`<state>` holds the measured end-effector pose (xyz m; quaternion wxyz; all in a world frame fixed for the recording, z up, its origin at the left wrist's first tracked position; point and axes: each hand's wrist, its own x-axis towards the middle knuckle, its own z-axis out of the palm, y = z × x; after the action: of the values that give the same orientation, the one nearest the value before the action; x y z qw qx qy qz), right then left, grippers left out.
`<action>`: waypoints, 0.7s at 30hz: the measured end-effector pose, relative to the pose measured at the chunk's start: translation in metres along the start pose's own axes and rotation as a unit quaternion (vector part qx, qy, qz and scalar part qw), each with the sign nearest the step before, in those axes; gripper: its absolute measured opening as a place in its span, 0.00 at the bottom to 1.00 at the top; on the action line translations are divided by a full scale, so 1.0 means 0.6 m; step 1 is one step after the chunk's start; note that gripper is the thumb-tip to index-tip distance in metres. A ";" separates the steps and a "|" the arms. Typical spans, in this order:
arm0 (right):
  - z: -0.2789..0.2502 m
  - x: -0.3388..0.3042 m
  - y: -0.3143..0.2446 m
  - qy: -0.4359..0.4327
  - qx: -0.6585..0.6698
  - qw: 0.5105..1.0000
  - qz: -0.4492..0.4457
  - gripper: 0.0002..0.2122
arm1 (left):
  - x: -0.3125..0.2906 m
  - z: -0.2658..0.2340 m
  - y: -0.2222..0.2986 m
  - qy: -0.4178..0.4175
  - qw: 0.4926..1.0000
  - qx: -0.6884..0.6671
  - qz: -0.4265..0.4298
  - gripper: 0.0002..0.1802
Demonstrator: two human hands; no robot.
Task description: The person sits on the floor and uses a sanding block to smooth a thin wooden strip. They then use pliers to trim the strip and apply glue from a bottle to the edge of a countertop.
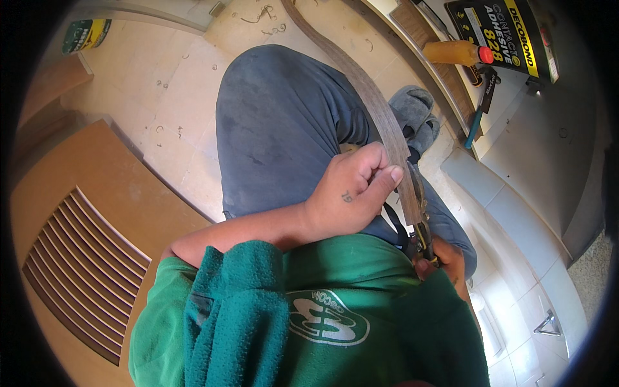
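Note:
A long, narrow brown wood-grain edging strip (369,90) runs from the top of the picture down across my lap, bending as it goes. My left hand (353,188) is closed on it near its lower end, with the thumb pressed on the strip's face. Low at the right, my right hand (449,259) is closed round a dark metal hand tool (423,240) with yellow parts. The tool's upper part lies right against the strip's lower end. My sleeve hides part of the right hand, and the tool's exact kind cannot be made out.
On the ledge at right are an amber bottle (451,53) with a red cap, a black-and-yellow can (516,39) and a blue-handled hammer (480,109). A slatted wooden door (132,187) lies left. Curled shavings (264,14) dot the tiles; a green tub (86,35) stands far left.

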<state>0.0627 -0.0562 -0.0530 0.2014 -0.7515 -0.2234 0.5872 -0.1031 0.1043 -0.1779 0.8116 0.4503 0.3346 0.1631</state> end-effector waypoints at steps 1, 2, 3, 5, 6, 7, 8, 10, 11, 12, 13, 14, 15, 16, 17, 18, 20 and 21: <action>0.000 0.000 0.010 0.003 -0.003 1.000 -0.005 0.15 | 0.000 0.000 -0.002 -0.001 1.000 -0.002 0.003 0.14; 0.000 -0.001 0.016 0.006 -0.006 1.000 -0.010 0.14 | 0.001 0.001 -0.001 -0.001 1.000 -0.010 0.001 0.14; 0.000 -0.001 0.016 0.009 -0.005 1.000 -0.008 0.14 | 0.000 0.002 -0.001 0.002 1.000 -0.018 -0.001 0.14; -0.001 0.000 0.015 0.013 -0.003 1.000 -0.005 0.15 | 0.000 0.002 -0.001 0.006 1.000 -0.024 -0.002 0.15; -0.002 -0.001 0.017 0.011 -0.015 1.000 -0.004 0.15 | 0.000 0.001 -0.001 0.005 1.000 -0.023 -0.001 0.15; -0.005 -0.001 0.020 0.008 -0.027 1.000 -0.002 0.15 | 0.000 0.001 -0.002 0.005 1.000 -0.021 0.000 0.15; -0.007 -0.001 0.021 0.005 -0.039 0.999 -0.001 0.15 | 0.000 0.000 -0.004 0.002 1.000 -0.021 -0.002 0.15; -0.006 -0.002 0.024 0.013 -0.034 0.999 -0.023 0.16 | -0.001 -0.001 -0.008 -0.009 1.000 -0.018 -0.006 0.15; -0.005 -0.003 0.024 0.017 -0.032 0.999 -0.034 0.17 | -0.001 0.000 -0.007 -0.007 0.999 -0.043 -0.007 0.15; -0.005 -0.003 0.019 0.018 -0.032 0.999 -0.032 0.17 | -0.001 0.002 -0.006 -0.004 0.998 -0.068 -0.007 0.15; -0.005 -0.003 0.010 0.019 -0.032 0.999 -0.030 0.17 | 0.000 0.003 -0.004 -0.001 0.996 -0.094 -0.008 0.14; -0.005 -0.004 0.006 0.020 -0.032 0.999 -0.029 0.18 | 0.002 0.005 -0.001 0.010 0.993 -0.113 -0.015 0.14; -0.006 -0.005 0.009 0.022 -0.031 0.999 -0.026 0.18 | 0.005 0.005 0.003 0.021 0.991 -0.132 -0.023 0.13; -0.008 -0.007 0.015 0.023 -0.031 0.999 -0.023 0.18 | 0.007 0.006 0.005 0.033 0.988 -0.151 -0.030 0.13; -0.010 -0.007 0.020 0.024 -0.031 0.999 -0.021 0.18 | 0.008 0.008 0.005 0.037 0.986 -0.160 -0.027 0.12; -0.010 -0.007 0.022 0.023 -0.037 0.999 -0.022 0.18 | 0.008 0.009 0.004 0.040 0.984 -0.169 -0.025 0.11; -0.011 -0.006 0.025 0.021 -0.048 0.998 -0.023 0.18 | 0.008 0.009 0.002 0.043 0.986 -0.161 -0.025 0.11; -0.011 -0.007 0.025 0.020 -0.050 0.998 -0.027 0.18 | 0.006 0.008 0.000 0.045 0.988 -0.144 -0.027 0.11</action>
<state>0.0698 -0.0709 -0.0566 0.1836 -0.7659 -0.2684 0.5547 -0.0970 0.1036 -0.1774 0.8564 0.3119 0.3554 0.2076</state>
